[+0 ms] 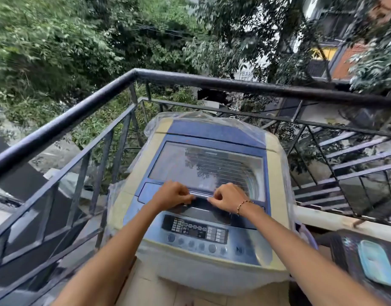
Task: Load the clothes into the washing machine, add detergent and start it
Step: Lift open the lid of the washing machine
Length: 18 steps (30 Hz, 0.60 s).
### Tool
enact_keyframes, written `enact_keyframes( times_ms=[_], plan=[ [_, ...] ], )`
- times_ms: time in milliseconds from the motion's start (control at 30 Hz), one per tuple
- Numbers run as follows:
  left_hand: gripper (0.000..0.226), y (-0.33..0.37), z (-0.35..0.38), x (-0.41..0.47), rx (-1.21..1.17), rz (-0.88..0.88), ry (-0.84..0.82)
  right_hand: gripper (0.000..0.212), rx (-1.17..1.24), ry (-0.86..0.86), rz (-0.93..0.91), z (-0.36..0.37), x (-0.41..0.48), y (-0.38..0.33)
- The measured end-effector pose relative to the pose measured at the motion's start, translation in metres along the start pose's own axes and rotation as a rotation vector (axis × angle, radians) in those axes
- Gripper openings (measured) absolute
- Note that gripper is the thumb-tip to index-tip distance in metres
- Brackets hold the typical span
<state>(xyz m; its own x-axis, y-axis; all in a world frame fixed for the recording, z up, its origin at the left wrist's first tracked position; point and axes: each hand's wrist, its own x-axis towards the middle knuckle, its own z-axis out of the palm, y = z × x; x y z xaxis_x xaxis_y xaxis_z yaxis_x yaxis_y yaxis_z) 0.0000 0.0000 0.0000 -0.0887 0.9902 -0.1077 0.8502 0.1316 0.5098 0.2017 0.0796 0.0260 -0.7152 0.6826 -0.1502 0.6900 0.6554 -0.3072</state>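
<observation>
- The washing machine (203,195) is placed on a balcony, in the corner formed by the dark metal railing (132,76), with trees behind it.
- Its long axis is directed away from the person; the control panel (196,230) is at the near end and the blue back part at the far end.
- The lid (207,166), with a transparent window, is lying flat and closed, and a clear plastic cover (278,151) is seen around the body.
- The left hand (173,195) and the right hand (228,197) are placed side by side at the near edge of the lid, both arms stretched forward.
- The fingers of both hands are curled and closed on the lid's front handle strip (200,195), knuckles up.
- A beaded bracelet (243,206) is worn on the right wrist.
- A light blue tray (375,261) is seen at the right, blurred.
</observation>
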Motion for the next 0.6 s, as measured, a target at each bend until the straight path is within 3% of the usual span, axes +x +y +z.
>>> enact_keyframes(
  times_ms=[200,333,467,600],
  plan=[
    [0.025,0.004,0.001,-0.011,0.250,0.059,-0.092,0.048,-0.061,0.053,0.011,0.016,-0.010,-0.007],
    [0.049,0.002,0.006,-0.012,0.268,0.031,-0.184,0.046,-0.093,0.034,-0.012,0.020,-0.017,-0.009],
    [0.047,0.001,0.007,-0.016,0.223,0.076,-0.268,0.048,-0.078,-0.030,-0.025,0.029,-0.026,-0.008],
    [0.043,0.000,0.004,-0.019,0.231,0.096,-0.340,0.047,-0.108,0.013,-0.052,0.031,-0.030,-0.010]
  ],
)
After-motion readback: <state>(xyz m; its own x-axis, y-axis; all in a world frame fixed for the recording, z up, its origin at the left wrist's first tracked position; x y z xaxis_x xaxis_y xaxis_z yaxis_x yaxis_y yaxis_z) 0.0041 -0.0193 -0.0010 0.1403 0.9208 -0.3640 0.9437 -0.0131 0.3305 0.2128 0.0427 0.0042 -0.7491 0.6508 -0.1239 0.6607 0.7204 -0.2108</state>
